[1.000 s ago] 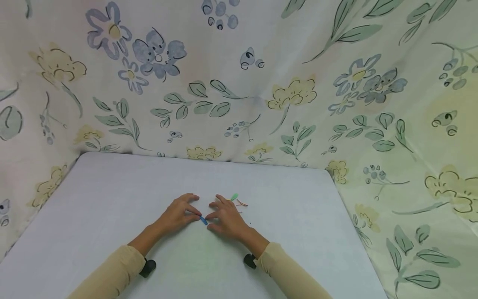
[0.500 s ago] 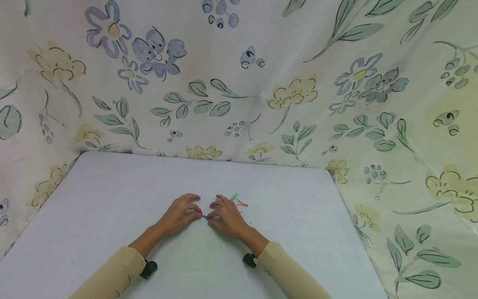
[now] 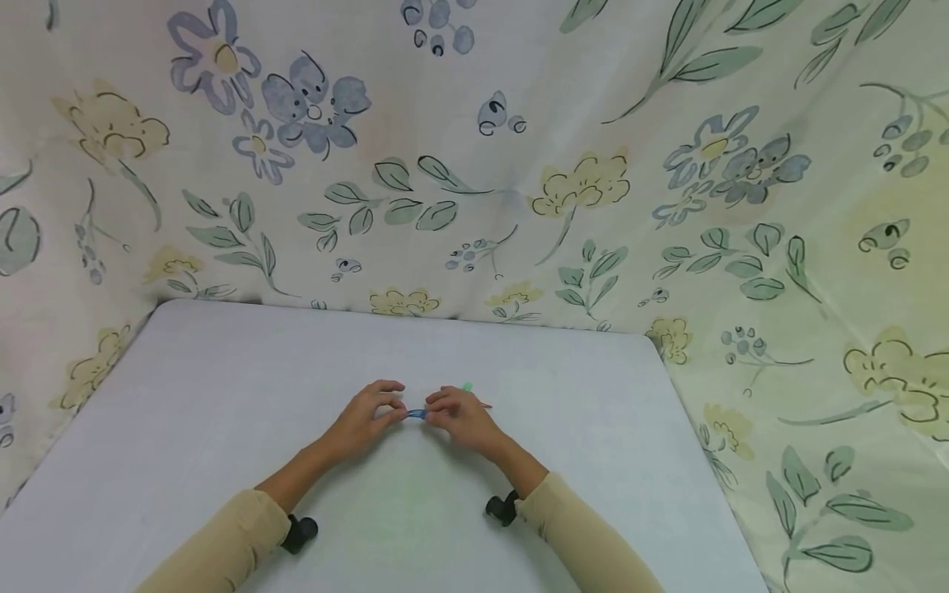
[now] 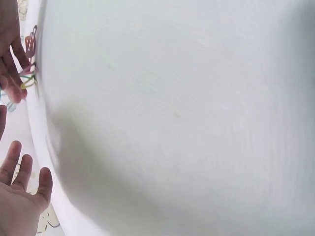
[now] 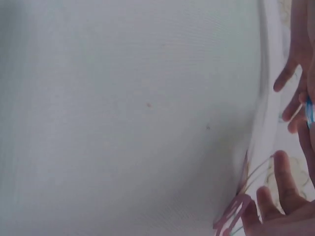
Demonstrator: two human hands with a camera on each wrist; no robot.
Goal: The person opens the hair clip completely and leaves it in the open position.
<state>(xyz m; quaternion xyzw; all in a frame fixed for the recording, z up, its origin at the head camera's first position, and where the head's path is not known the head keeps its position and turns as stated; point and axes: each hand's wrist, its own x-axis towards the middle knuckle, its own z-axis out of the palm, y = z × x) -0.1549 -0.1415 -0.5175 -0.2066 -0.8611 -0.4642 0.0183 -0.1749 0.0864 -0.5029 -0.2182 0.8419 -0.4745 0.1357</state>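
Note:
A small blue rubber band [image 3: 417, 413] stretches between my two hands, its two strands showing side by side in the head view. My left hand [image 3: 363, 420] pinches its left end between thumb and index finger, the other fingers spread. At the other end, the fingertips of my right hand [image 3: 463, 420] pinch it and hide part of it. In the right wrist view only a sliver of the blue band [image 5: 309, 112] shows at the edge.
Behind my right hand lie a green piece [image 3: 467, 386] and a reddish one, partly hidden. The left wrist view shows several coloured loops, among them a pink one [image 4: 30, 46]. A floral cloth [image 3: 445, 272] hangs behind the white table [image 3: 296, 346].
Both hands have moved slightly away from me, the right one also rightward. The blue band, earlier a short tilted strip, is now level and stretched between the fingertips. The loose pieces are more covered.

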